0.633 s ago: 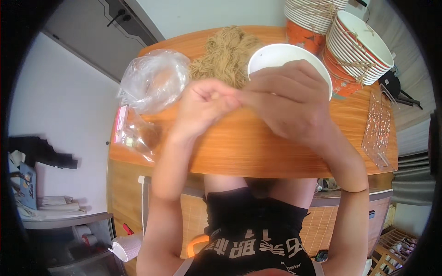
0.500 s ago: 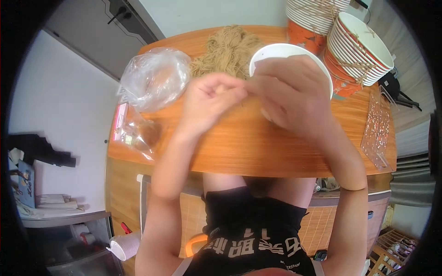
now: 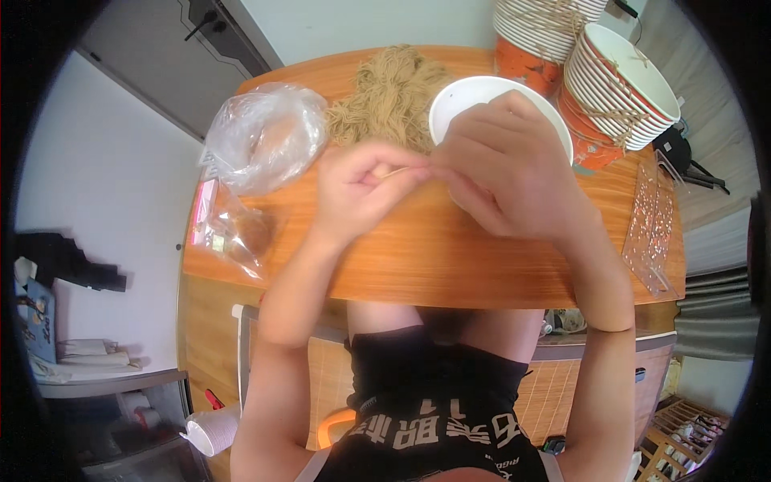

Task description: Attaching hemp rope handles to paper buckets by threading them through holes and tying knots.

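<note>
My left hand (image 3: pixel 357 193) is closed in a pinch, with a thin tan string (image 3: pixel 395 171) between thumb and forefinger. Its fingertips meet those of my right hand (image 3: pixel 518 165), which is also pinched and seems to grip the same string; its back hides most of that hold. Both hands are above the table, in front of a white paper bucket (image 3: pixel 459 95), whose rim my right hand partly covers. Behind my left hand lies a loose heap of tan string (image 3: pixel 387 92).
Stacks of orange-and-white paper buckets (image 3: pixel 614 88) tied with twine stand at the back right. A clear plastic bag (image 3: pixel 269 140) and a smaller bag (image 3: pixel 241 233) lie left on the wooden table (image 3: pixel 418 269). A clear speckled sheet (image 3: pixel 650 225) lies along the right edge.
My hands stay joined at the fingertips and have shifted slightly. The right hand has turned a little, and the string in the left pinch shows more clearly. The whole view has moved slightly.
</note>
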`<move>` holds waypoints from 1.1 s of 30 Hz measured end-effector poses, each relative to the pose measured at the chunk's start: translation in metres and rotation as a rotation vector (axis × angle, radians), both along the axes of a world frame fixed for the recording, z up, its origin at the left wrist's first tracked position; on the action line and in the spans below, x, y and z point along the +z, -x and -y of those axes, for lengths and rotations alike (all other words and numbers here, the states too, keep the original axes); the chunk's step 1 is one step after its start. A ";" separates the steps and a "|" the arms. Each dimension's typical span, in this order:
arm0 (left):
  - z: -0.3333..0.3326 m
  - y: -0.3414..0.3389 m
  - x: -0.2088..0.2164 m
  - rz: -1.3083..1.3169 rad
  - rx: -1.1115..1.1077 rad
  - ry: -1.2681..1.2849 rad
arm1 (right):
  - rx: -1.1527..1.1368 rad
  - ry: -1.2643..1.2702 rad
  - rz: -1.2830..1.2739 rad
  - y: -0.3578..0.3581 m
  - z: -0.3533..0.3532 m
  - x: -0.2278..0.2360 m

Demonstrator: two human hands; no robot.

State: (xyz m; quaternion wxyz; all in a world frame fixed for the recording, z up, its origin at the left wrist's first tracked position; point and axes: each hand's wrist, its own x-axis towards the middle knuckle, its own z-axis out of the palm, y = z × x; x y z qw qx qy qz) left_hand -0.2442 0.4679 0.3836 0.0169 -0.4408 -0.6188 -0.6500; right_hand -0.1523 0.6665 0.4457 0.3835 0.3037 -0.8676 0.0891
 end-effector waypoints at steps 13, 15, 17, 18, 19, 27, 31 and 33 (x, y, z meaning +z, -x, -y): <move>0.004 -0.012 0.010 -0.489 0.205 -0.018 | 0.071 0.188 -0.015 0.001 0.011 -0.014; 0.002 -0.011 0.008 -0.490 0.225 -0.003 | 0.043 0.186 -0.009 0.002 0.010 -0.017; 0.000 -0.010 0.002 -0.428 0.262 -0.019 | -0.046 0.123 0.039 0.000 0.008 -0.018; -0.002 -0.009 0.000 -0.425 0.261 -0.021 | -0.048 0.120 0.042 -0.002 0.005 -0.014; -0.003 -0.006 -0.002 -0.364 0.246 -0.059 | -0.056 0.081 0.059 -0.002 0.001 -0.004; -0.007 0.001 -0.009 -0.031 0.159 -0.145 | -0.155 0.006 0.667 -0.055 -0.086 0.046; 0.000 -0.005 -0.009 -0.050 0.171 -0.169 | -0.187 -0.034 0.691 -0.033 -0.072 0.043; 0.005 -0.002 -0.011 -0.216 0.240 -0.075 | -0.147 -0.005 0.607 -0.025 -0.065 0.027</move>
